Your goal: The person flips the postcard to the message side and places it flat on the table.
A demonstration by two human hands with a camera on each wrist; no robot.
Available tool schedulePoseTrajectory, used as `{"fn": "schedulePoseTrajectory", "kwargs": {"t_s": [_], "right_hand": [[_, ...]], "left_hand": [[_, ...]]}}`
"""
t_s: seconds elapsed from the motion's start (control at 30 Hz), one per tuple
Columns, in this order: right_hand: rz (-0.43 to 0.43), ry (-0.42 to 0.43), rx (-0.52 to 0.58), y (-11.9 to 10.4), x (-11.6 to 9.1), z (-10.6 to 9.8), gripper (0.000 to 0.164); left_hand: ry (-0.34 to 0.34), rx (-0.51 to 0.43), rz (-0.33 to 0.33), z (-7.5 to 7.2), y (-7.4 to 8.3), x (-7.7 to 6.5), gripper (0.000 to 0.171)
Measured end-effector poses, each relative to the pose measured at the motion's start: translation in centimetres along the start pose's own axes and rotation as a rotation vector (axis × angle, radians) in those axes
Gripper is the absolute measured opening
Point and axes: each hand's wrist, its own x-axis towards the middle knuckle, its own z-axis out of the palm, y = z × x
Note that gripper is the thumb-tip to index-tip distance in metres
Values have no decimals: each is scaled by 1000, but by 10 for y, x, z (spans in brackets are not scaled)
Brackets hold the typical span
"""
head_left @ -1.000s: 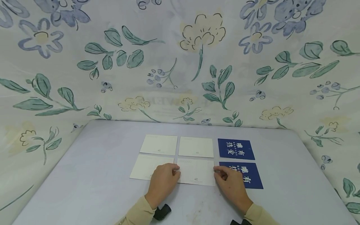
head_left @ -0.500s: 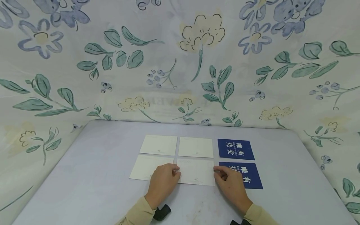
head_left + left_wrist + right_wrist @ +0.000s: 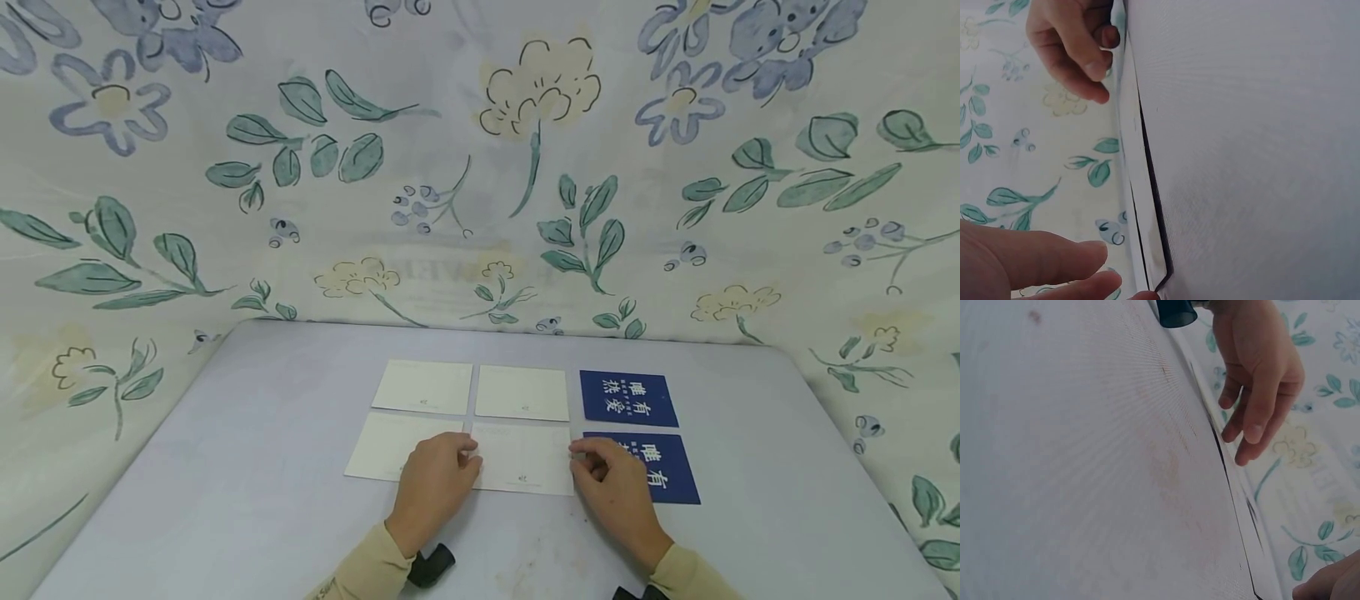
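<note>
A white card [image 3: 522, 454] lies flat on the table in the front middle place, with small print near its lower edge. My left hand [image 3: 438, 483] rests at its left edge, over part of the front left white card [image 3: 375, 446]. At the opposite edge, my right hand [image 3: 618, 492] partly covers the front blue card [image 3: 678, 475]. Thumb and fingers of both hands are loosely bent, with gaps between them. In the left wrist view the card [image 3: 1147, 187] shows as a thin strip; whether every fingertip touches it I cannot tell.
Two more white cards, one at back left [image 3: 423, 387] and one at back middle [image 3: 522, 392], complete a grid with a back blue card [image 3: 628, 398] bearing white characters. A floral cloth [image 3: 450, 167] rises behind the white table [image 3: 225, 483]. Black devices [image 3: 432, 565] sit at the wrists.
</note>
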Motion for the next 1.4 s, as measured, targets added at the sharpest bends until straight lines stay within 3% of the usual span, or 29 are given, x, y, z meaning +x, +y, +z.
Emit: {"fn": "schedulePoseTrajectory", "kwargs": {"t_s": [0.6,0.9,1.13,1.4], "right_hand": [[30,12,42,-11,3,-10,21],[-73,85,-1,-6,14,-24,20],[-117,156,6,14,25,-36,20],[-180,245,-41,68,42,-39,21]], "left_hand": [[-16,-88,2,-3,4,0,19],[-25,-118,-10,-6,8,5,22],[-28,-148,-4,-7,14,11,25],[-39,-176,3,-4,28,24,27]]}}
